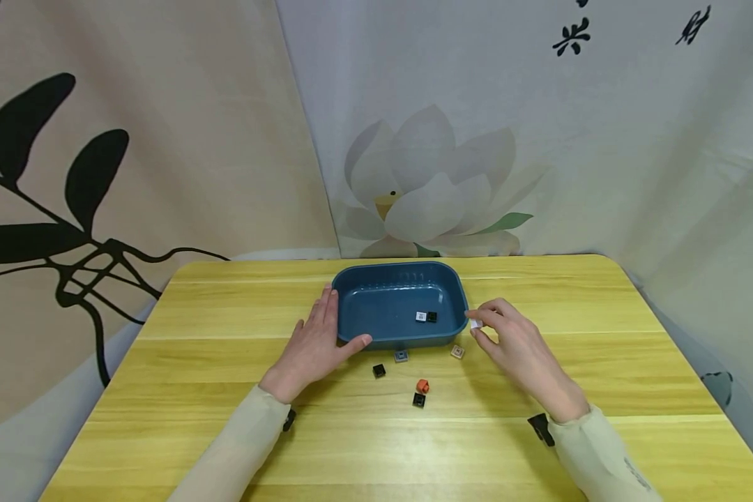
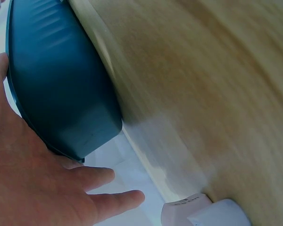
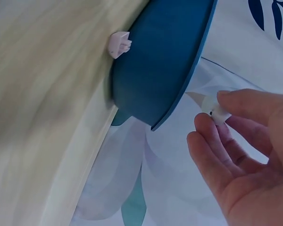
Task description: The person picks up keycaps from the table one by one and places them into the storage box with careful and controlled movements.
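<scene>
A blue plastic tray stands near the table's back edge, holding a white keycap and a black keycap. My left hand rests against its left end with fingers extended, the thumb by the front rim. Just outside the right rim, my right hand pinches a small white keycap between thumb and fingers, above table height. In front of the tray lie a grey keycap, a pale pinkish keycap, an orange keycap and black keycaps.
The wooden table has rounded back corners. Behind it hangs a curtain printed with a lotus and dark leaves. Black straps show at the sleeve cuffs.
</scene>
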A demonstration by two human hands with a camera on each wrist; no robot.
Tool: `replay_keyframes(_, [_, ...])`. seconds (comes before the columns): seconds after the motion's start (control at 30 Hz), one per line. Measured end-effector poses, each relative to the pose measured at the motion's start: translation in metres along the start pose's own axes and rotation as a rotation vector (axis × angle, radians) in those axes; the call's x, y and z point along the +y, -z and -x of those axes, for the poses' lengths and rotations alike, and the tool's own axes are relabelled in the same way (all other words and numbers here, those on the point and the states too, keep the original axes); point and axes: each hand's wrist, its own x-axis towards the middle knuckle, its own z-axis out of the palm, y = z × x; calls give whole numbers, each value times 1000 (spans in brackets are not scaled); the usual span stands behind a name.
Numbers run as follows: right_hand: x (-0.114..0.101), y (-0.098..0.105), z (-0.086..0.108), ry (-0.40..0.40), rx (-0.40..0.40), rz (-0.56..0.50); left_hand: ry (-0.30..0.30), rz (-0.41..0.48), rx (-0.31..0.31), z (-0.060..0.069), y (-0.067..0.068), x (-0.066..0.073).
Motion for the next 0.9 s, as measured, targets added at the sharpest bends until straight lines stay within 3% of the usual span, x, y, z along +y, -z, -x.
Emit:
replay_keyframes(0.6, [-16, -16, -27, 12, -38, -53, -6, -12, -4, 0, 0, 3])
replay_keyframes(0.9, [-21, -27, -43, 54, -83, -12, 0, -10, -6, 1, 1, 1])
